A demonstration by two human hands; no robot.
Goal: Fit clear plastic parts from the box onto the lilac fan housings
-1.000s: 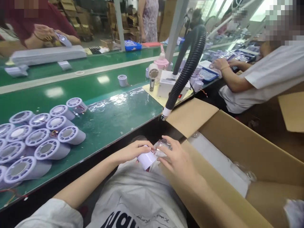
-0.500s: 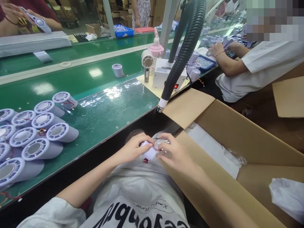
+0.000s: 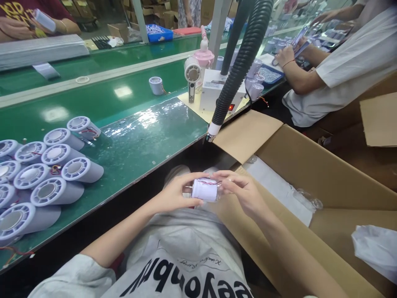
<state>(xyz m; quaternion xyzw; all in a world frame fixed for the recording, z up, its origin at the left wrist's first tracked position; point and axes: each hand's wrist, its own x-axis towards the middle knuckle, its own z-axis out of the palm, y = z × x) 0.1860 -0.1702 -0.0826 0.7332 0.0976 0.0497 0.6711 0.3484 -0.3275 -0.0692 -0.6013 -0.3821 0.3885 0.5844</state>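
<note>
A small white cylindrical fan housing (image 3: 204, 189) with thin red wires on top is held sideways over my lap, between both hands. My left hand (image 3: 174, 193) grips its left end with curled fingers. My right hand (image 3: 241, 191) pinches its right end, where a clear plastic part seems to sit. Several more white housings with vented round faces (image 3: 46, 165) lie in rows on the green table (image 3: 139, 145) to my left.
A black corrugated hose (image 3: 240, 66) hangs down to the table edge. A white box device (image 3: 217, 93) and a small handheld fan (image 3: 192, 78) stand behind it. An open cardboard box (image 3: 310, 178) with white packing sits at my right. Other people work at the right and across the belt.
Both hands have lifted the housing slightly and turned it on its side; the clear piece that my right hand held apart is now against its end. The view has tilted a little.
</note>
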